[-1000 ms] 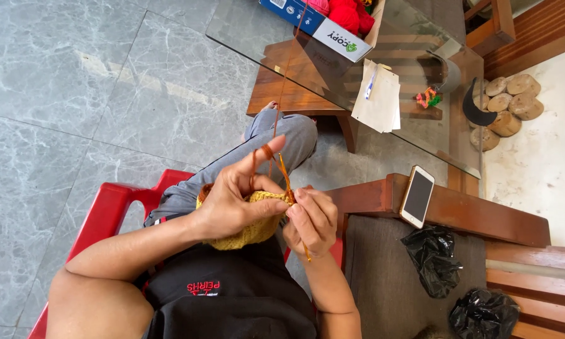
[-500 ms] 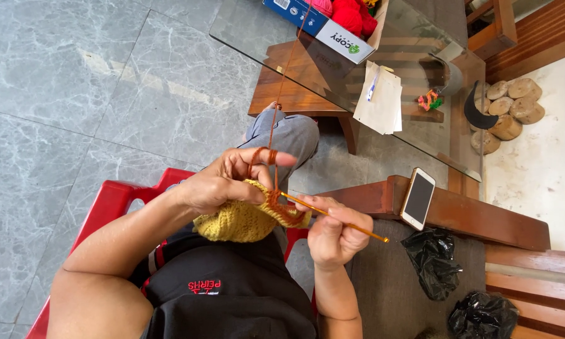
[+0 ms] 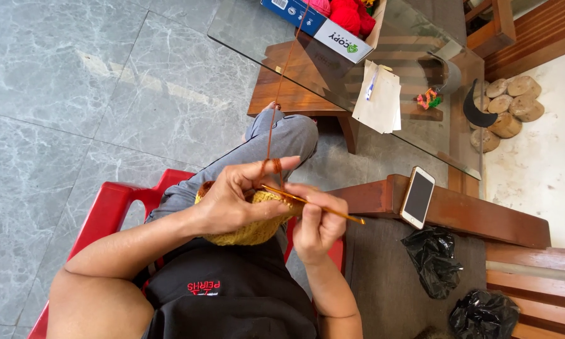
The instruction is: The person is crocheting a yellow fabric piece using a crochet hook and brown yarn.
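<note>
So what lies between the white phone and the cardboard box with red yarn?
White paper sheets with a blue pen, on the glass tabletop, in the head view.

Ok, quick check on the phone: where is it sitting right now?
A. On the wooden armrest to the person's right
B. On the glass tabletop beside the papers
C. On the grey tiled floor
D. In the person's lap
A: the phone lies flat, screen up, on the wooden armrest, just beyond the right hand that holds the crochet hook, and apart from the glass tabletop.
</note>
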